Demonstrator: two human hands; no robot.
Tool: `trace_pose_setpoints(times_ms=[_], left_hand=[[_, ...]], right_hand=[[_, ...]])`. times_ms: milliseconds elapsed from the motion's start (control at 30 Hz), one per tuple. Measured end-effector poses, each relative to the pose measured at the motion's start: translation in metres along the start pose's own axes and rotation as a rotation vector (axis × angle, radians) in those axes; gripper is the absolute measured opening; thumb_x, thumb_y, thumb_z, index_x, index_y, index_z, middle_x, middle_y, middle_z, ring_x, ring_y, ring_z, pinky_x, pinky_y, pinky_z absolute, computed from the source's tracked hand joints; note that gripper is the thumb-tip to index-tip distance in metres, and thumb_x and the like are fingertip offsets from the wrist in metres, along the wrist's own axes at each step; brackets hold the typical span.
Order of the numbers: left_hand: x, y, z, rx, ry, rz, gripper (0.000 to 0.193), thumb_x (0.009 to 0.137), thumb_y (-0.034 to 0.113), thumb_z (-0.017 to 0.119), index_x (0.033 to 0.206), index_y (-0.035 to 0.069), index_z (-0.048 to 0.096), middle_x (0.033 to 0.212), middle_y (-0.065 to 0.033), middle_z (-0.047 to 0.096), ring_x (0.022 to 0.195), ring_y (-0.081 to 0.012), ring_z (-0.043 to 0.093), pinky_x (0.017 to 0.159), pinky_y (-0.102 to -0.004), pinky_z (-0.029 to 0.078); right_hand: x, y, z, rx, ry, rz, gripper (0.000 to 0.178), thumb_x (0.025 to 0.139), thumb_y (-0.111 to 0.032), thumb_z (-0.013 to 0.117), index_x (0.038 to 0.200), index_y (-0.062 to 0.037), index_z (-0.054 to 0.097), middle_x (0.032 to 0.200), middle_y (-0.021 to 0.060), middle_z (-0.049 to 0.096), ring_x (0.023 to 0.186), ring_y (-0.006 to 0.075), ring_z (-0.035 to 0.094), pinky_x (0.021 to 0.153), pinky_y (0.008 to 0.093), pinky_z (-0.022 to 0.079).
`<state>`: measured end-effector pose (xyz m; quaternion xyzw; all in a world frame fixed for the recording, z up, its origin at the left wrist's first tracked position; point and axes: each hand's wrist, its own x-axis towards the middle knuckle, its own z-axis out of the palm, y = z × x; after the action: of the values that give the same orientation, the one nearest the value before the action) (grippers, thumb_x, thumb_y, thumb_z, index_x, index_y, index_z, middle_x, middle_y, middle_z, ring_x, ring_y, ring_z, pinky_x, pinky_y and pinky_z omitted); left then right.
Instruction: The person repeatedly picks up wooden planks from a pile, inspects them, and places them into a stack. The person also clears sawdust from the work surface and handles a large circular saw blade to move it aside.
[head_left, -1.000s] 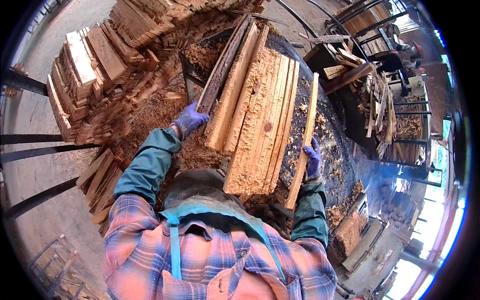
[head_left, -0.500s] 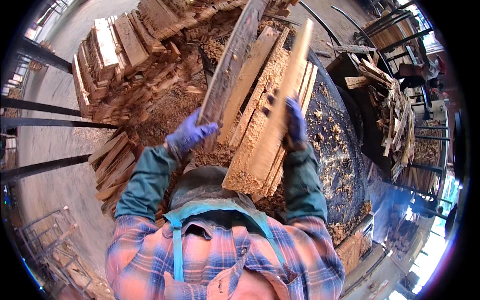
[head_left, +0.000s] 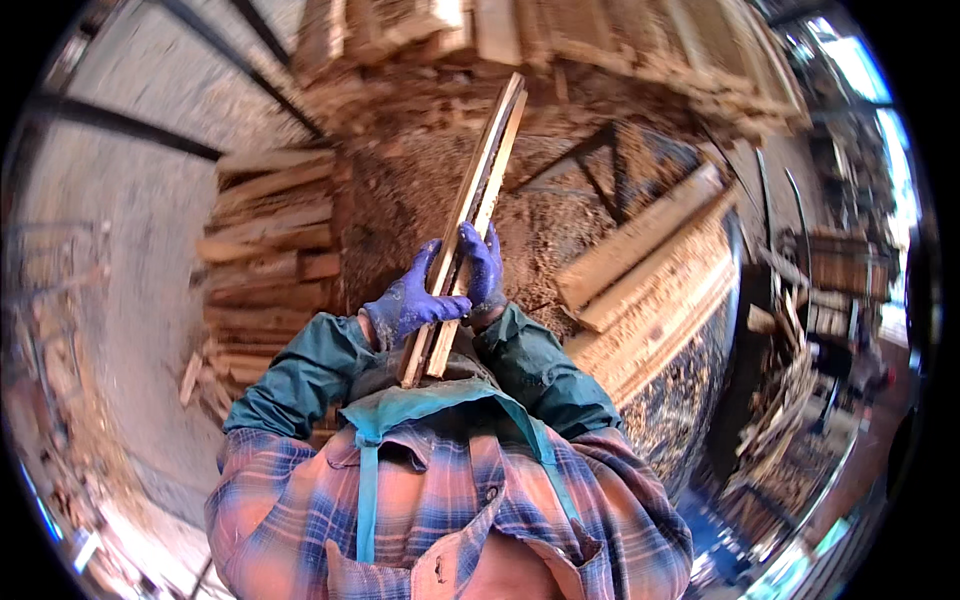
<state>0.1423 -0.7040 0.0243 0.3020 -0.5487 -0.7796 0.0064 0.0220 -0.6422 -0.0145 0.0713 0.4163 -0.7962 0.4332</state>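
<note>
Two long wooden boards, a left board (head_left: 468,205) and a right board (head_left: 503,150), stand on edge side by side in front of my apron (head_left: 430,410), their far ends pointing away. My left hand (head_left: 405,302), in a purple glove, is closed on the left board, with its thumb reaching across both. Closed round the right board from the other side is my right hand (head_left: 486,268), also gloved; some of its fingers are hidden behind the wood. To the right, several sawdust-covered boards (head_left: 655,305) lie on a dark rounded surface (head_left: 690,410).
A large stack of boards (head_left: 610,40) spans the far side. Another stack (head_left: 270,270) stands at the left, near black metal bars (head_left: 130,125). Sawdust (head_left: 400,190) covers the area between the stacks. Thin scrap strips (head_left: 780,410) are heaped at the far right.
My view and body have turned left. The two boards, held apart in separate hands before, are now brought together on edge, away from the sawdust-covered boards.
</note>
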Motion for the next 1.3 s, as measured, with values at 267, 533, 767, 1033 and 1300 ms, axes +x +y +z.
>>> trace_pose_setpoints(times_ms=[267, 533, 767, 1033, 1300], left_hand=[[-0.110, -0.059, -0.109, -0.329, 0.544, -0.097, 0.060, 0.079, 0.008, 0.071, 0.132, 0.002, 0.044, 0.116, -0.0088, 0.057, 0.105, -0.0186, 0.055, 0.092, -0.0305, 0.046], [-0.125, -0.161, -0.239, -0.082, 1.269, 0.139, 0.045, 0.077, 0.018, 0.074, 0.114, 0.005, 0.051, 0.086, -0.0053, 0.059, 0.072, -0.0176, 0.055, 0.065, -0.0321, 0.049], [-0.133, -0.154, -0.181, -0.067, 1.030, 0.096, 0.084, 0.083, 0.001, 0.065, 0.151, 0.012, 0.018, 0.101, -0.0073, 0.057, 0.067, -0.0120, 0.053, 0.052, -0.0244, 0.047], [-0.005, -0.025, -0.009, 0.801, -0.093, 0.517, 0.080, 0.080, 0.017, 0.073, 0.145, 0.002, 0.028, 0.140, -0.0175, 0.043, 0.126, -0.0310, 0.045, 0.109, -0.0429, 0.032], [0.213, 0.028, 0.218, 0.090, -0.617, -0.357, 0.058, 0.085, 0.021, 0.071, 0.132, -0.002, 0.046, 0.124, -0.0138, 0.057, 0.109, -0.0220, 0.057, 0.096, -0.0348, 0.047]], right_hand=[[0.000, 0.179, 0.045, -0.398, -0.318, 0.677, 0.048, 0.092, -0.023, 0.063, 0.133, -0.0056, 0.043, 0.106, 0.0064, 0.060, 0.093, 0.0163, 0.060, 0.076, 0.0317, 0.052], [0.008, 0.180, 0.097, -0.600, -0.623, 1.029, 0.036, 0.094, -0.027, 0.058, 0.122, -0.0043, 0.055, 0.090, 0.0063, 0.065, 0.066, 0.0132, 0.057, 0.056, 0.0253, 0.048], [0.023, 0.112, 0.028, -0.750, -0.657, 0.937, 0.065, 0.083, -0.040, 0.072, 0.133, -0.0071, 0.048, 0.101, 0.0057, 0.064, 0.081, 0.0151, 0.061, 0.066, 0.0325, 0.053], [-0.055, -0.033, -0.032, -0.175, -0.146, 0.011, 0.042, 0.080, -0.023, 0.077, 0.113, -0.0035, 0.061, 0.101, 0.0046, 0.066, 0.092, 0.0169, 0.064, 0.078, 0.0335, 0.054], [-0.181, -0.457, -0.310, -0.119, 0.274, -0.619, 0.041, 0.091, -0.033, 0.061, 0.121, -0.0054, 0.052, 0.119, 0.0121, 0.058, 0.112, 0.0219, 0.054, 0.102, 0.0376, 0.041]])
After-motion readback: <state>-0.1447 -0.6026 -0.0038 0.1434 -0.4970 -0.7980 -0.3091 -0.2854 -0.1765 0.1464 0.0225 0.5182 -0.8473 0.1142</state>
